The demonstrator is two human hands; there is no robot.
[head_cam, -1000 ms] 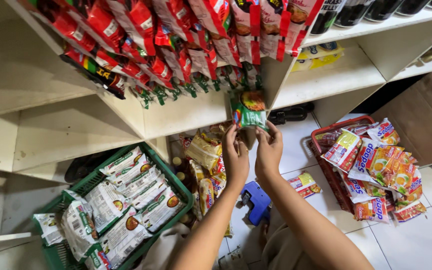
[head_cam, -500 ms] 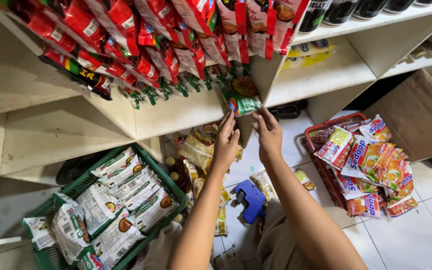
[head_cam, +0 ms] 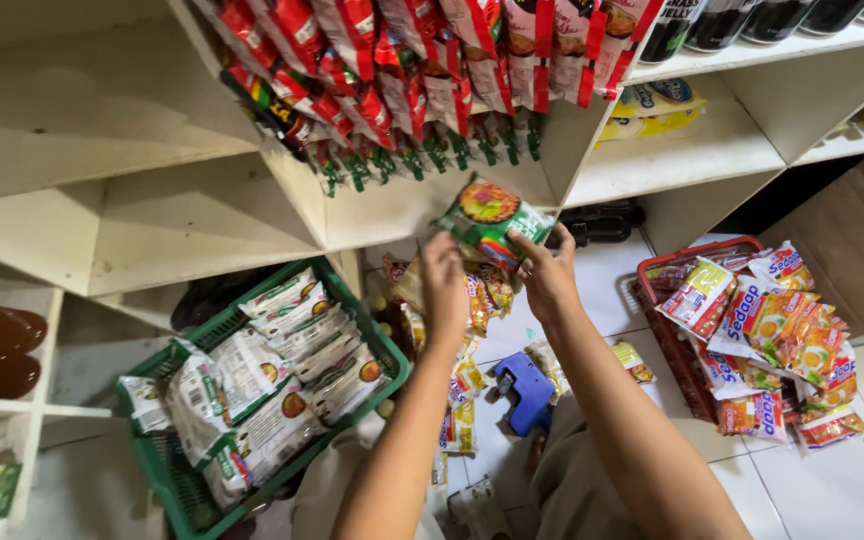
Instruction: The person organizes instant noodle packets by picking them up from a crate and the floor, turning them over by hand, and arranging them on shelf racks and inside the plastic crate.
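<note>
Both hands are raised in front of the white shelf (head_cam: 202, 215), and the green noodle packet (head_cam: 492, 215) sits between and just above them, tilted, at the mouth of the shelf opening. The right hand (head_cam: 549, 275) has its grip closed on the packet's lower right edge, fingertips pinching the wrapper. The left hand (head_cam: 444, 280) is at the packet's lower left corner, seen from the back, so whether its grip is closed on the wrapper or only touching it cannot be told. Above the packet, strips of red sachets (head_cam: 402, 60) hang from the shelf edge. To the near left, a green basket (head_cam: 167, 475) holds white noodle packets (head_cam: 262, 375). To the right, a red basket (head_cam: 664, 335) is piled with mixed colourful packets (head_cam: 772, 340). On the tiled floor (head_cam: 832, 490) below the arms lie loose yellow packets (head_cam: 462, 400) and a blue price gun (head_cam: 524, 392).
</note>
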